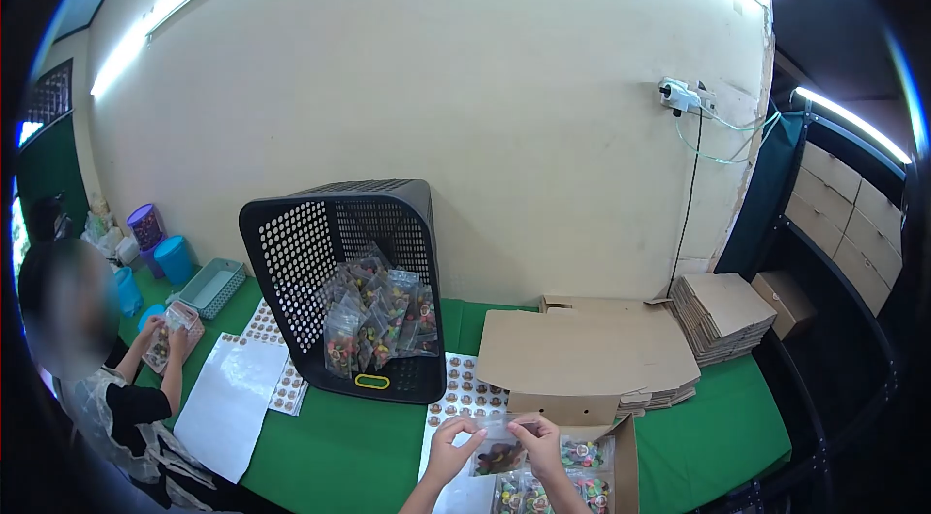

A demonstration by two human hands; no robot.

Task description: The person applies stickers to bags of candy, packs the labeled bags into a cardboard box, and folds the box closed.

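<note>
My left hand (453,446) and my right hand (539,443) pinch the top edge of a small clear zip bag (500,457) between thumbs and fingers. Dark brownish contents show in its lower part; their kind is too small to tell. Just right of and below my hands is an open cardboard box (626,465). Several clear bags of colourful pieces (592,492) lie in it, partly hidden by my right forearm. Under my left hand is a sheet of round stickers (456,401), partly covered by white paper.
A black plastic basket (438,320) lies on its side, holding several filled bags (373,312). Flattened cardboard boxes (572,349) and a cardboard stack (722,315) stand right. At left, a co-worker (116,417) handles a bag over a pink basket (194,332), near another sticker sheet (289,386).
</note>
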